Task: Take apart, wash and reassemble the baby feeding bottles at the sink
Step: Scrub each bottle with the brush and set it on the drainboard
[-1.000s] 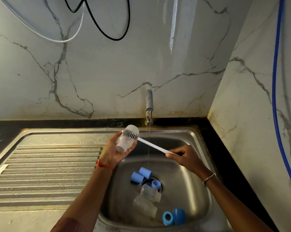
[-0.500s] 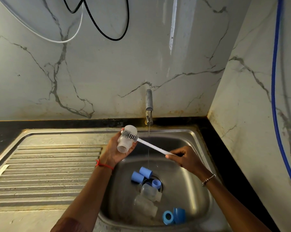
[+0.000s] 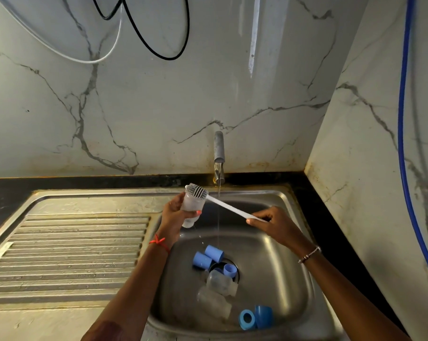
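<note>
1. Left hand [image 3: 173, 217]: fingers and thumb are wrapped round the barrel of a clear bottle body [image 3: 192, 209]. It is held over the far left part of the sink basin [image 3: 282, 267], narrow end down.
2. Right hand [image 3: 269, 221]: pinches the near end of the white handle of a bottle brush [image 3: 232, 209]. The hands are well apart, linked only by the brush.
3. Brush head [image 3: 196, 191]: the grey bristles lie at the bottle body's upper end. Whether they sit inside it or against its outside cannot be told.
4. Handling, as judged: the bottle body is light, stiff, thin-walled plastic, and being wet it is slippery. A full wrap round the barrel suits it better than a fingertip hold. The slim handle probably flexes, so a hold nearer the brush head would give firmer scrubbing pressure.
5. Water stream [image 3: 218, 230]: falls from the tap [image 3: 219, 153] between the hands, just right of the bottle body.
6. Basin floor: two more clear bottles [image 3: 218, 283] lie on their sides by the drain. Blue caps [image 3: 202, 260] lie just beyond them and a blue collar [image 3: 230, 269] beside them. Further blue parts [image 3: 263, 316] lie at the near right.
7. Surroundings: a ribbed drainboard [image 3: 72, 254] lies to the left, with the black desk [image 3: 9, 193] behind it. A blue hose [image 3: 402, 119] runs down the right wall.
</note>
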